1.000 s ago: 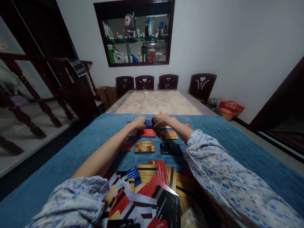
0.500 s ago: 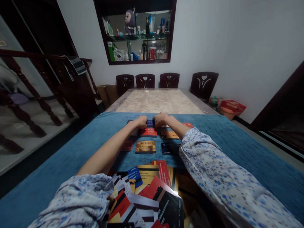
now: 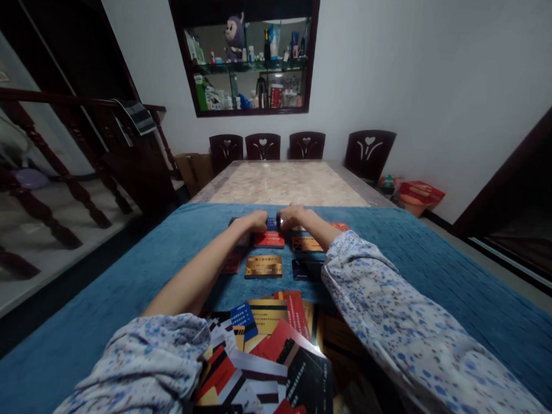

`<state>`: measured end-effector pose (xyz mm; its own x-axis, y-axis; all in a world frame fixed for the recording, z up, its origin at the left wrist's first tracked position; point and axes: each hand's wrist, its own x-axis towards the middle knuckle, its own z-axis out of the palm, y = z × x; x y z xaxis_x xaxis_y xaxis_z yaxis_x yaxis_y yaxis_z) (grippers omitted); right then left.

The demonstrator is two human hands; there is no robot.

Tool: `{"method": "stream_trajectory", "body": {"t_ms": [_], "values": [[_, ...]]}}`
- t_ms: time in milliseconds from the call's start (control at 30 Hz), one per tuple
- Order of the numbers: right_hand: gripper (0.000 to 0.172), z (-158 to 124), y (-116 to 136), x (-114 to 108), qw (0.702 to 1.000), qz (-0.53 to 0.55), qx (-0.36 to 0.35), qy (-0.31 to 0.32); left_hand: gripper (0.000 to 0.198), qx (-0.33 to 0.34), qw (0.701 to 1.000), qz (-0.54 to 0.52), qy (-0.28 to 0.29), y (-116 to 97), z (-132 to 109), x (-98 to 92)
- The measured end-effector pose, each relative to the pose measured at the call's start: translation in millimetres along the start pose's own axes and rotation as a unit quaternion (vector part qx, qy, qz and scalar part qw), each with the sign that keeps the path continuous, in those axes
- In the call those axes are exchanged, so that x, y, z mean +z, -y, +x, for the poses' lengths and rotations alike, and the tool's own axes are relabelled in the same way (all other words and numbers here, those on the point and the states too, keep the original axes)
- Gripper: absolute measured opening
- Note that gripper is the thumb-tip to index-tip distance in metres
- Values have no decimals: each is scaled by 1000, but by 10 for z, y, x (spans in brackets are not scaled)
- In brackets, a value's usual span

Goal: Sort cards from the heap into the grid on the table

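Observation:
At the far row of cards, my left hand (image 3: 257,220) and my right hand (image 3: 292,216) are curled closed at the two sides of a blue card (image 3: 272,222), gripping its edges. Their fingertips are partly hidden. A red card (image 3: 269,240) lies just nearer to me, overlapping the blue one in view. Closer in are a gold card (image 3: 263,266), a dark blue card (image 3: 307,269) and a dark red card (image 3: 231,264). An orange-gold card (image 3: 305,243) sits under my right forearm's line. Part of another red card (image 3: 340,227) shows beyond my right wrist.
A heap of mixed cards (image 3: 261,369) lies close to me between my forearms. Blue cloth (image 3: 132,292) covers the near part of the table, with the bare patterned tabletop (image 3: 286,182) beyond. Dark chairs (image 3: 262,146) stand at the far end.
My hands stay at the blue card with hardly any movement. The whole view has shifted very slightly; the cards lie as before.

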<state>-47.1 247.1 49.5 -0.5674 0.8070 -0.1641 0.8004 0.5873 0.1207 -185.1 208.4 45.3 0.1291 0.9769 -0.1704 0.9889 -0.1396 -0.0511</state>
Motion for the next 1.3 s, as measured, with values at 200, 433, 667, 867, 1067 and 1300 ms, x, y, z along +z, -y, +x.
{"method": "stream_trajectory", "body": {"t_ms": [200, 433, 667, 867, 1067, 1300], "values": [[54, -57, -50, -34, 1000, -8, -15, -7, 50, -16, 1000, -7, -10, 4, -37, -34], [54, -161, -114, -55, 998, -10, -32, -53, 51, -38, 997, -11, -70, -101, -215, -105], [36, -543, -196, -94, 992, -9, -45, -117, 43, -15, 990, -24, -139, -281, -475, -70], [22, -951, -231, -37, 988, -15, -58, -141, 33, 25, 985, -43, -165, -543, -726, -59], [21, -1326, -307, 120, 986, -23, -62, -155, 34, 60, 983, -43, -168, -824, -994, 14], [18, -1805, -409, 275, 985, -12, -61, -162, 29, 110, 978, -70, -162, -1136, -1278, 100]]}}
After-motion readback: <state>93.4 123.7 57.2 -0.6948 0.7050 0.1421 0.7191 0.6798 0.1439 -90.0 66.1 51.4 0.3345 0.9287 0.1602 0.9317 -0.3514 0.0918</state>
